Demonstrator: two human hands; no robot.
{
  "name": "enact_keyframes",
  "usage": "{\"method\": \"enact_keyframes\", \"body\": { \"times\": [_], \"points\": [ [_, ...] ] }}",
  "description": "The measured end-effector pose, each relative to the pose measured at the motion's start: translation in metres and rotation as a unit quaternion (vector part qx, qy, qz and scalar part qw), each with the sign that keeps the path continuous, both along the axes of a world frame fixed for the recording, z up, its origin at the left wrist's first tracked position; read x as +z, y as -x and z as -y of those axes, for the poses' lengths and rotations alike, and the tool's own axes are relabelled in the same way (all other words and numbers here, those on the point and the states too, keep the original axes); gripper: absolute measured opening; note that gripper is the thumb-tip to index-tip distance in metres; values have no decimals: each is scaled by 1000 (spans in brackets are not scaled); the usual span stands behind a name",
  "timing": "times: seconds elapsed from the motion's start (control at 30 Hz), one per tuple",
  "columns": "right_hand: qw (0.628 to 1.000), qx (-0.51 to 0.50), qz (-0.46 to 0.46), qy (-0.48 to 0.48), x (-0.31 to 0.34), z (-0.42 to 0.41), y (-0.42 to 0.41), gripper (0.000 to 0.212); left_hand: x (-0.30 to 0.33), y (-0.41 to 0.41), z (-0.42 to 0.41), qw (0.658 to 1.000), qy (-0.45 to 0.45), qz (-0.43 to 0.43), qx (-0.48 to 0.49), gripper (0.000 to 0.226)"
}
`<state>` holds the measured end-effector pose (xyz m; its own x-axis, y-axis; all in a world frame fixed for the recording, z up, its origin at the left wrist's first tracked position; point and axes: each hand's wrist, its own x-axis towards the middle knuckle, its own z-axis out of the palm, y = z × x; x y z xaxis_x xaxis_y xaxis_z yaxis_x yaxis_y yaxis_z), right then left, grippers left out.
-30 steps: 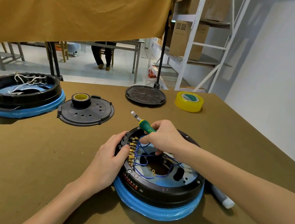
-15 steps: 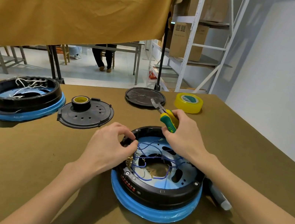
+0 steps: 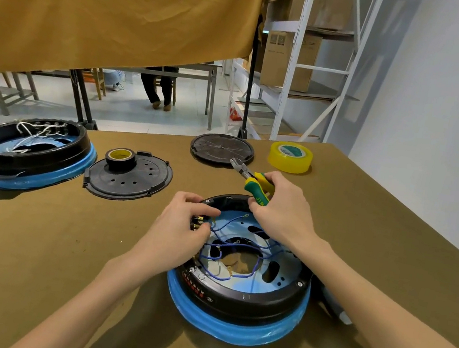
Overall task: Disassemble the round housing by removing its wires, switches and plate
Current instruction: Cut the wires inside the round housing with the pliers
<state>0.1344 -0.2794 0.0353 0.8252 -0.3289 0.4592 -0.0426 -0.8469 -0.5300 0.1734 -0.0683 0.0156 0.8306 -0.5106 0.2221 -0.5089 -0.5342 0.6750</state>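
At lower centre of the frame the round housing (image 3: pixel 242 270) sat on the table (image 3: pixel 27 246), blue wires (image 3: pixel 236 246) looped across its plate (image 3: pixel 287 267). Left hand (image 3: pixel 178 235) had fingers curled at the switches (image 3: pixel 198 223) on the left rim; what exactly it pinched, can't tell. Right hand (image 3: pixel 283 210) gripped the pliers (image 3: pixel 252 182), tips up & away. Probably best: hold one switch firm, free each wire w/ short pulls, no yanking.
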Motion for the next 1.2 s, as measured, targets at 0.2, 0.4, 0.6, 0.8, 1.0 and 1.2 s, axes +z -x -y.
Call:
{"method": "enact_keyframes", "body": {
  "times": [0.2, 0.4, 0.6, 0.8, 1.0, 1.2],
  "points": [
    [979, 177, -87, 53, 20, -1, 20, 46, -23, 5, -29, 988, 141, -59, -16, 47],
    [933, 183, -219, 218, 51, -3, 31, 62, -40, 14, -28, 977, 207, -42, -25, 47],
    [901, 182, -240, 312, 60, -16, 31, 68, -46, 10, -33, 983, 181, -18, -38, 56],
    [879, 175, -263, 357, 73, -32, 30, 54, -49, 10, -34, 987, 152, -6, -49, 57],
    [872, 152, -264, 384, 82, -39, 30, 48, -50, 10, -33, 988, 148, -1, -54, 67],
    [859, 161, -282, 396, 79, -46, 28, 47, -50, 10, -32, 989, 141, 3, -53, 67]
  ]
}}
